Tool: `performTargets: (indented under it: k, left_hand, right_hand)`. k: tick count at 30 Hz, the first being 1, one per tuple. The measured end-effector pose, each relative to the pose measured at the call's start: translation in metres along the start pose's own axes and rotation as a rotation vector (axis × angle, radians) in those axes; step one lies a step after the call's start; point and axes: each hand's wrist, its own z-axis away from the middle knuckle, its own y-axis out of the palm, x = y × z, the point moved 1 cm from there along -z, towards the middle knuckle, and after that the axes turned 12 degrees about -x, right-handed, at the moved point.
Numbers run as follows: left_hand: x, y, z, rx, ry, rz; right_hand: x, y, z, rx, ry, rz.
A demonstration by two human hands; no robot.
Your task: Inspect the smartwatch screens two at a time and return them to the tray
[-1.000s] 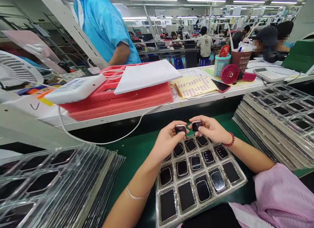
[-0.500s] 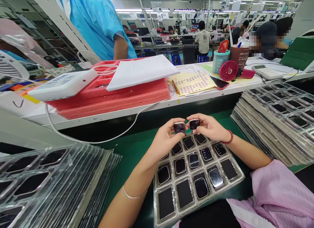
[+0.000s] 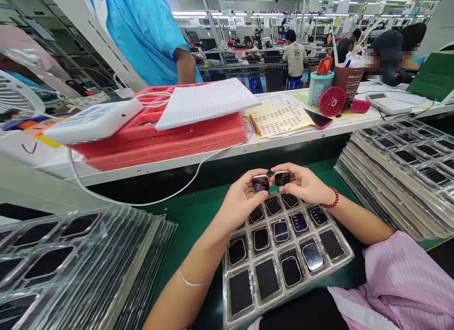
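Observation:
Side by side above the far edge of a clear plastic tray (image 3: 255, 264), two watch faces are held up. My left hand (image 3: 243, 197) pinches one square watch (image 3: 260, 183) between thumb and fingers. The other watch (image 3: 283, 178) is gripped the same way in my right hand (image 3: 307, 184). Both screens show thin crossing lines. Fingertips of both hands nearly meet between the watches. Several watches lie in the tray's compartments, such as a dark one (image 3: 291, 271) near the front; some compartments show only black lining.
Stacked trays of watches stand at the left (image 3: 117, 268) and right (image 3: 393, 178). On the shelf are red foam (image 3: 170, 148), a notebook (image 3: 209, 100), a phone (image 3: 319, 118), a pink fan (image 3: 332, 101) and cups. A person in blue (image 3: 142, 32) stands beyond.
The two held watch screens changed from small text to crossing lines. My hands stay almost in place. The person in blue has shifted slightly right.

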Motion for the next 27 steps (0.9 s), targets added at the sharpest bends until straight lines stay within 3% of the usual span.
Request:
performTargets:
  k: [10,18,27]
  left_hand:
    - [-0.0031,0.0008,0.0004,-0.013,0.009,0.002]
    - [-0.0055,-0.0008,-0.0021,0.002,-0.064,0.011]
    - [-0.0046,-0.0026,-0.0022,0.022,-0.083,0.014]
  right_hand:
    - [0.0027,0.0009,0.0008,-0.004,-0.012,0.020]
    - [-0.0030,-0.0043,-0.0035,0.057,0.167,-0.128]
    - [-0.0048,-0.0049,-0.0044,0.045,0.168,-0.145]
